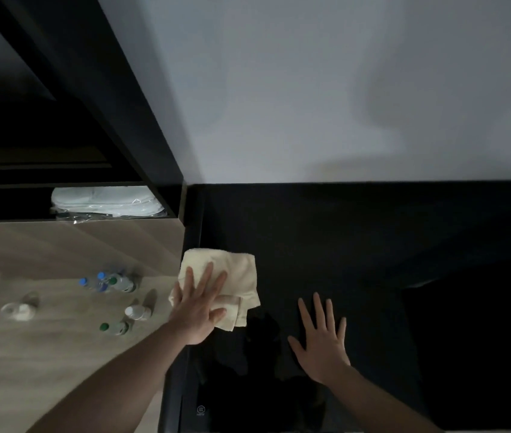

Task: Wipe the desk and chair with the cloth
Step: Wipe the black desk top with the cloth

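Observation:
A folded cream cloth (235, 276) lies at the left edge of the black desk top (357, 245). My left hand (198, 310) presses flat on the cloth with its fingers straight and spread. My right hand (321, 342) rests flat on the bare dark surface to the right of the cloth, fingers spread, holding nothing. No chair can be made out in the dim view.
Left of the desk is a lower wooden counter (44, 354) with several small water bottles (107, 281), an upturned glass (18, 309) and a cup (137, 311). A dark shelf unit above it holds wrapped white slippers (104, 201). A pale wall (341, 89) stands behind the desk.

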`<state>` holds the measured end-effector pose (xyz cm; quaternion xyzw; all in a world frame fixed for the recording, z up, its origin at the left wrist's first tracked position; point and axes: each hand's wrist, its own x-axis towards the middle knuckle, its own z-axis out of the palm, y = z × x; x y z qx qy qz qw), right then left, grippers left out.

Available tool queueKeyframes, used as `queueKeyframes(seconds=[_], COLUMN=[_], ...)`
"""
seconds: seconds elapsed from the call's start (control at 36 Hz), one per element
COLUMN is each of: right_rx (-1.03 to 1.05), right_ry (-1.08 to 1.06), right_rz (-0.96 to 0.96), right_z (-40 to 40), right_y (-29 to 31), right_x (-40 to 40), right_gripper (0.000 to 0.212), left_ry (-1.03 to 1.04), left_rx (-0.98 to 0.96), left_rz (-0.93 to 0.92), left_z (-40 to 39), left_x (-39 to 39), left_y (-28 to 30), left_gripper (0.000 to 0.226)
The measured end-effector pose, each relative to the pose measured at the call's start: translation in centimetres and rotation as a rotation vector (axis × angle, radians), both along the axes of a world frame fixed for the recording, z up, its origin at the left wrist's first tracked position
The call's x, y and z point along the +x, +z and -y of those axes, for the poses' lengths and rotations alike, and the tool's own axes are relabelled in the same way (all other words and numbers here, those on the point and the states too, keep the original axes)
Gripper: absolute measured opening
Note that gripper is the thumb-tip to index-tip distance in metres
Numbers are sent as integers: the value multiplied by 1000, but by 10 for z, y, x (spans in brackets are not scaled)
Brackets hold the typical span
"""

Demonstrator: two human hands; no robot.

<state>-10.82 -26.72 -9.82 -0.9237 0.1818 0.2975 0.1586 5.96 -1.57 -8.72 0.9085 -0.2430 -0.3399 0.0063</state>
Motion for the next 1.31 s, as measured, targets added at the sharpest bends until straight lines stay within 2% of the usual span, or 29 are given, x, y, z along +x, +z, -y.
queueKeyframes(seconds=[0.28, 0.61, 0.83, 1.11, 1.31], right_rx=[62, 50, 41, 11, 4], right_ry=[-55, -167, -156, -98, -41], right_rz=[76, 60, 42, -23, -90], right_z=[18, 112, 200, 304, 318], right_y=[8, 19, 21, 21, 13], right_x=[-7, -47, -67, -92, -102], right_gripper=[79, 80, 80, 81, 89], left_ry=[103, 85, 100, 163, 130], left_rx=[160, 133, 140, 58, 54], left_rz=[-62, -81, -18, -77, -132], left_z=[39, 75, 161, 310, 323], left_x=[37, -1, -47, -90, -84], left_y=[10, 12, 3, 10, 16], left_gripper=[90, 84, 76, 71, 79])
